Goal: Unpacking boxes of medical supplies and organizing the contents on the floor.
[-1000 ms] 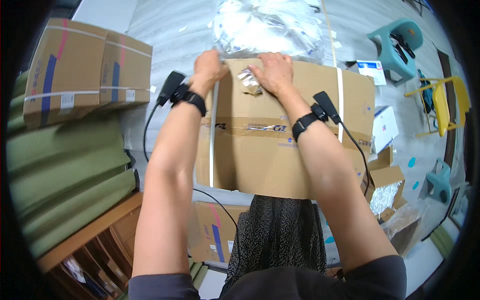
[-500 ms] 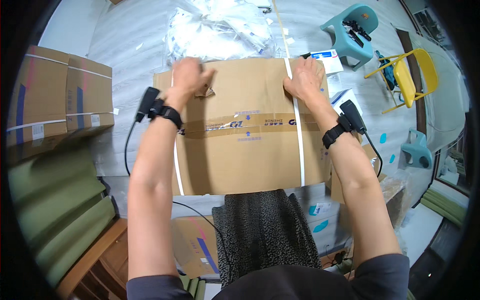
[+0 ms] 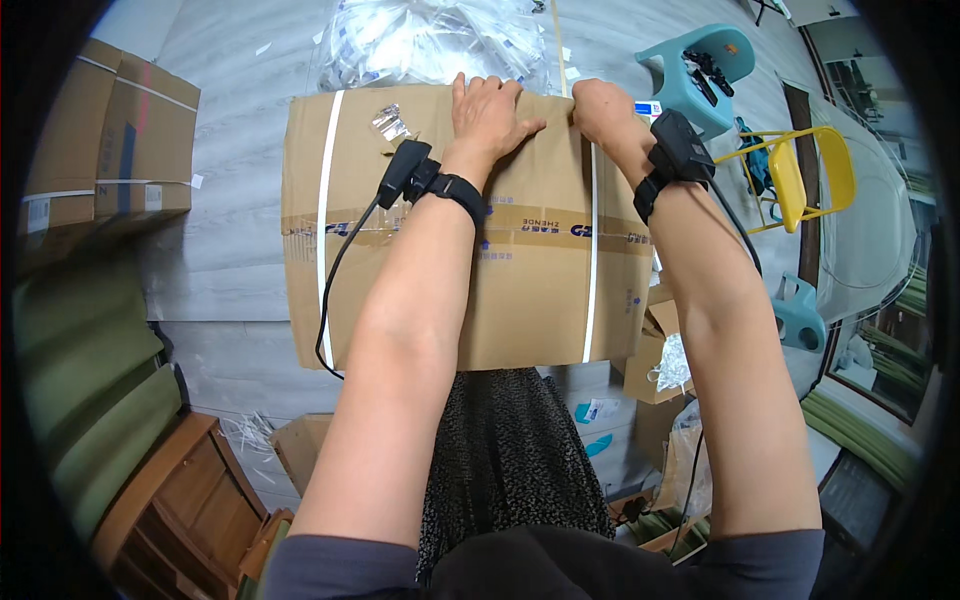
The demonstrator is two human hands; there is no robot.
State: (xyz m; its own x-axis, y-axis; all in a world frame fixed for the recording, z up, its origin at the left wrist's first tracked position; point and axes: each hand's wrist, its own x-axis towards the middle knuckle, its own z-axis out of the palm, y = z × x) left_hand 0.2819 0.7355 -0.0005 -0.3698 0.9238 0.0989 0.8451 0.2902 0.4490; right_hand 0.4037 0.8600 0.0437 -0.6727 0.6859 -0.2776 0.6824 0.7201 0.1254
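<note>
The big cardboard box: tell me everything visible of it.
The brown cardboard box shows a broad face upward. Printed tape crosses its middle, under two white straps. A crumpled silvery patch sits near its far edge. The left hand rests spread there; the right hand is curled beside one strap.

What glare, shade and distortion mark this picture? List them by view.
Head view: white highlights on the clear plastic bag, a glint on the silvery patch on the big carton; head view: dark shade below the strapped cartons at left; head view: fisheye bending toward the rim, corners black.
</note>
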